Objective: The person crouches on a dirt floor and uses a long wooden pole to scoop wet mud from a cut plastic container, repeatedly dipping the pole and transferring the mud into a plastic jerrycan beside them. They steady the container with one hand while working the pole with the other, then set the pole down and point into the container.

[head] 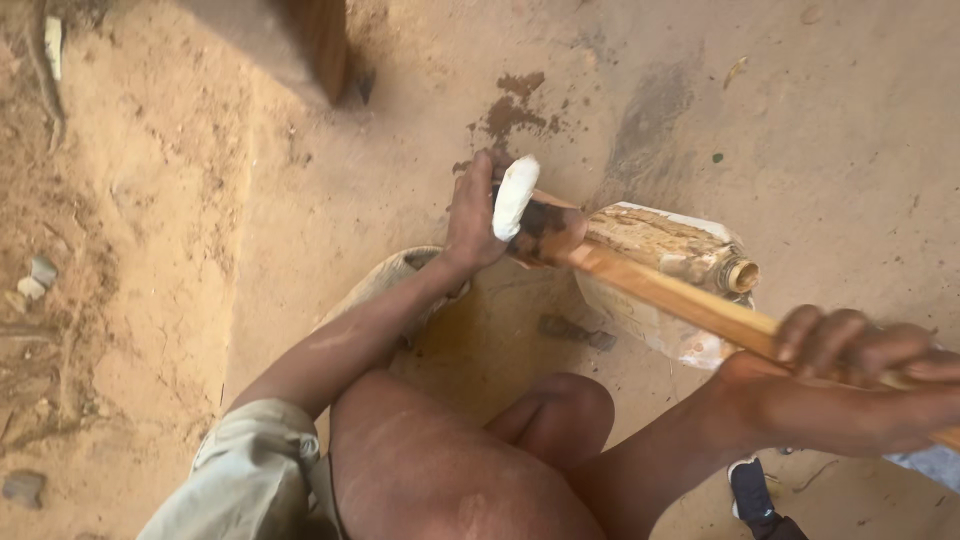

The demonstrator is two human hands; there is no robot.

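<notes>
My left hand (472,215) is gripping a white cloth wad (514,195) against the long wooden stick (670,295) my right hand (850,350) is clenching

The left hand (472,212) reaches forward on a nearly straight bare arm that runs up from the lower left, its sleeve bunched at the shoulder; the wrist is bent slightly and the fingers curl around something at the far end of the reach. The right hand (850,345) sits at the right edge, knuckles up, fingers wrapped tight in a closed grip, forearm coming in low from the right. Both bare knees are drawn up between the arms.
</notes>
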